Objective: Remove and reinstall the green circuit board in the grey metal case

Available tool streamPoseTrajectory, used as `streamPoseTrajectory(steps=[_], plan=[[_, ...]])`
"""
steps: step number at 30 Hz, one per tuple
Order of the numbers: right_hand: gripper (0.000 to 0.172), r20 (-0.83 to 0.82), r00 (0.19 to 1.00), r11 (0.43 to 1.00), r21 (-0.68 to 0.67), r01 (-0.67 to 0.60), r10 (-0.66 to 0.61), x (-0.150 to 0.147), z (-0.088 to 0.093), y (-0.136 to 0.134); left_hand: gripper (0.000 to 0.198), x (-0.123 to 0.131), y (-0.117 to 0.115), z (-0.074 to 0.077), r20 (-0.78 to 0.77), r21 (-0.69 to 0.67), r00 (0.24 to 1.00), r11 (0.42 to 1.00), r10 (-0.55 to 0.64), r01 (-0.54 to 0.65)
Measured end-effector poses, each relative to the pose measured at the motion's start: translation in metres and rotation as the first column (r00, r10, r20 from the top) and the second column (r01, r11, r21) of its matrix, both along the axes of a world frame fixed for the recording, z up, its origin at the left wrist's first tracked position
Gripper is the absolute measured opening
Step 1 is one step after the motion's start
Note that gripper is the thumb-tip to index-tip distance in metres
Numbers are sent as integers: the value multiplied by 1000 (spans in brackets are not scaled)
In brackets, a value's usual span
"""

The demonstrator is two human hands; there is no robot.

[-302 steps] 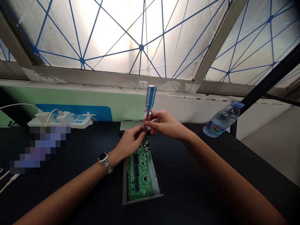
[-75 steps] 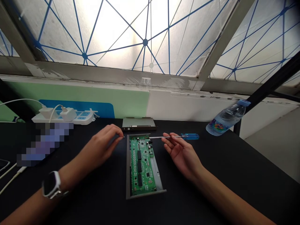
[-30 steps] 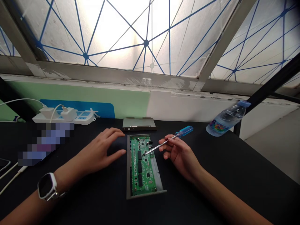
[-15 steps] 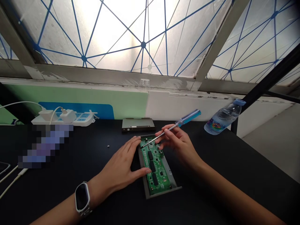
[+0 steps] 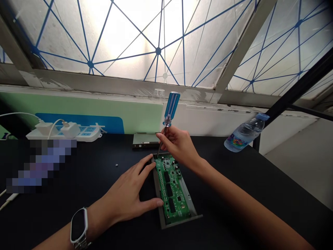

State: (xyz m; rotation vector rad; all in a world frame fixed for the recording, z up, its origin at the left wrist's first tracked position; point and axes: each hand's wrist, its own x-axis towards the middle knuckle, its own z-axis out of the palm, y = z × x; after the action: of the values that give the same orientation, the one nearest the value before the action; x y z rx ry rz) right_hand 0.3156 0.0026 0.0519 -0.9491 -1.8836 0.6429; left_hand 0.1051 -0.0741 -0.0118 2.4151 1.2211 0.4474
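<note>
A green circuit board (image 5: 173,189) lies in a grey metal tray (image 5: 191,203) on the black table. My left hand (image 5: 130,194) rests flat against the tray's left side, fingers spread, thumb touching the board's edge. My right hand (image 5: 179,144) grips the shaft of a blue-handled screwdriver (image 5: 170,107), held nearly upright. Its tip stands at the board's far left corner. A small screw (image 5: 117,165) lies loose on the table to the left.
A grey metal cover (image 5: 143,140) lies behind the board. A white power strip (image 5: 65,133) with chargers stands at the back left. A water bottle (image 5: 244,133) lies at the table's right edge. Cables (image 5: 7,199) run off the left side.
My right hand has swung the screwdriver from slanted to nearly upright, its tip now at the board's far left corner. My left hand stays against the tray.
</note>
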Motion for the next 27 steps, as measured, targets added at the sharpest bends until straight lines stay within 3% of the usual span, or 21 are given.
streamPoseTrajectory(steps=[6,21,27], plan=[[26,25,1000,1000,0,-15,15,4,-9,1,93,1,1,-1,-19,23,1000,1000,8,-8],[25,8,1000,1000,-4,-14,15,1,-11,5,92,1,1,0,-11,45,1000,999,3,-2],[22,-15,997,989,-123,-82,81,3,-6,5,95,1,1,-1,-38,20,999,1000,7,-6]])
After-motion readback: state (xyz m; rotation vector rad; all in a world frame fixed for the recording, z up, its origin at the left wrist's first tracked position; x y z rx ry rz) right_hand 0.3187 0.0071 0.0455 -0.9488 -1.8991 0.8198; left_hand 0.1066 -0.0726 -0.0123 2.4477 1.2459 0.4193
